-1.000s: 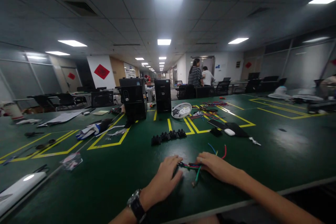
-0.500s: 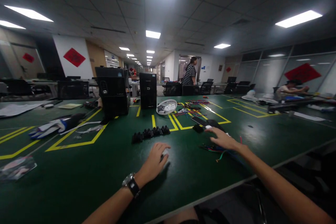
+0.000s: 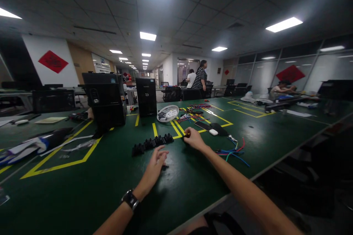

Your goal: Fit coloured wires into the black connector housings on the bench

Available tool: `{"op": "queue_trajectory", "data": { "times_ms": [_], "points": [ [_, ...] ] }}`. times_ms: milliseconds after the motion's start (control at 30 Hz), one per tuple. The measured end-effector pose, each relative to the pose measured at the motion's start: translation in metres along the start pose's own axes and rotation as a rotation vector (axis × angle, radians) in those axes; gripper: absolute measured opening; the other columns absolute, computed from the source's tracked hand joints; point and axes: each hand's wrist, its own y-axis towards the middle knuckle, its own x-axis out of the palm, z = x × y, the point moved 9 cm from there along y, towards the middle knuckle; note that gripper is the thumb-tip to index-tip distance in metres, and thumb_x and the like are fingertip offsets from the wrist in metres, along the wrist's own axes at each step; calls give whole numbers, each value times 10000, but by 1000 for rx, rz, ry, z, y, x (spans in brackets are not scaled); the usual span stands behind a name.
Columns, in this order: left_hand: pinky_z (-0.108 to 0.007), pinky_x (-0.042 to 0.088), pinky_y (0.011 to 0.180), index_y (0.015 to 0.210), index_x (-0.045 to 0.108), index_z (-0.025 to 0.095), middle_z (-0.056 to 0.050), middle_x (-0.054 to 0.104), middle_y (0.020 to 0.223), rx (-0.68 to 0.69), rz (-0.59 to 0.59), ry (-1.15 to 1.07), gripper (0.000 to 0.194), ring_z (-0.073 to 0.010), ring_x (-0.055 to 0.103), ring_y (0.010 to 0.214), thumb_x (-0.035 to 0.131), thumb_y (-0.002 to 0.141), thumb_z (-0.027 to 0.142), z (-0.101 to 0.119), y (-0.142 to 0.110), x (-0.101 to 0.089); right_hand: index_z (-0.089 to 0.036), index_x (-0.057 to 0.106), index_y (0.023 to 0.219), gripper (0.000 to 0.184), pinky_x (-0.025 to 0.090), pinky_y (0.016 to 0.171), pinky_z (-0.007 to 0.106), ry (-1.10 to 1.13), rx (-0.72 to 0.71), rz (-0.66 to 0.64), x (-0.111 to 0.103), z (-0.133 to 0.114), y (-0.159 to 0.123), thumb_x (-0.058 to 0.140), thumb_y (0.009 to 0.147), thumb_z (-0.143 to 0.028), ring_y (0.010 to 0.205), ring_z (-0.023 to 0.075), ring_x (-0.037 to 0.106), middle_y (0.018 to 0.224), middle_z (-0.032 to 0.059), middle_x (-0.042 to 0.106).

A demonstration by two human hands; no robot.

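My right hand (image 3: 195, 140) is closed in a pinch round a small black part (image 3: 184, 136), mostly covered by the fingers, just right of a row of black plastic pieces (image 3: 150, 144). These pieces stand side by side on the green table (image 3: 110, 187). Closer to me, my left hand (image 3: 153, 167) hovers low over the tabletop with loosely bent fingers, thumb and forefinger apart. A small dark spot (image 3: 164, 167) shows beneath its fingertips; I cannot tell what it is. A watch (image 3: 130, 200) is on the left wrist.
Two black computer cases (image 3: 106, 101) stand at the back left, beside a white round basket (image 3: 168, 114). Coloured wires (image 3: 231, 152), a phone (image 3: 202, 126) and a white earbud case (image 3: 213, 132) lie to the right. Gloves (image 3: 30, 150) lie left. People are in the background.
My right hand has moved left from beside the phone, and the black part that lay there is now in its fingers. My left hand stays near the row. The view has turned right.
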Motion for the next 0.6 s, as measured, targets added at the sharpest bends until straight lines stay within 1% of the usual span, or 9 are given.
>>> {"op": "queue_trajectory", "data": {
  "times_ms": [100,167,233,267,333,400,433,500,600],
  "points": [
    [-388,544,777,1283,424,245,-124,602,1184,-188,39,-424,446,-229,626,984,474,909,483,-16,-2,8,-180,604,1043,271,528,776,267,122,-105,-18,29,-59,-28,701,806,-269,898,155,627,979,18,646],
    [-372,561,700,1206,483,203,-130,638,1099,-264,54,-557,380,-218,661,875,459,924,457,-23,-5,9,-211,602,1045,331,529,743,238,244,-212,-63,46,-94,-48,741,761,-309,887,140,631,1025,8,634],
    [-334,557,610,1140,516,167,-126,666,985,-304,108,-579,342,-194,668,739,458,931,432,-28,-7,1,-226,579,1110,367,528,771,254,388,-331,-96,47,-112,-65,720,782,-309,954,151,622,1143,33,595],
    [-318,549,572,1140,511,167,-117,672,942,-317,145,-574,338,-182,661,681,468,927,426,-29,-9,-5,-226,563,1145,363,524,791,268,402,-360,-84,41,-110,-70,688,810,-289,995,160,609,1189,49,573],
    [-298,534,526,1168,486,181,-106,681,911,-322,199,-569,352,-167,648,617,489,917,429,-28,-11,-17,-222,543,1184,322,510,831,296,222,-314,3,19,-81,-74,601,868,-229,1051,177,578,1221,69,553],
    [-294,535,525,1164,490,176,-118,687,927,-314,212,-575,361,-164,648,609,482,918,440,-24,-11,-24,-219,573,1159,281,472,894,345,-228,-148,143,-12,-32,-76,534,884,-174,1071,207,551,1168,82,577],
    [-295,539,536,1146,507,163,-129,688,936,-311,207,-580,361,-165,652,616,466,924,443,-22,-11,-24,-190,598,1135,276,446,914,403,-315,-96,168,-25,-10,-79,525,873,-144,1085,250,532,1161,119,576],
    [-304,553,578,1114,542,141,-142,688,949,-310,188,-593,372,-170,664,643,435,934,449,-18,-9,-22,-146,648,1052,237,432,865,474,-422,-37,183,-43,26,-86,523,852,-121,1095,327,501,1157,184,567],
    [-317,562,632,1119,554,141,-132,688,945,-306,151,-625,400,-182,680,680,432,929,472,-16,-9,-14,-170,694,893,185,409,834,469,-514,-40,147,-48,50,-95,533,832,-103,1099,344,493,1137,175,590]
  ]
}}
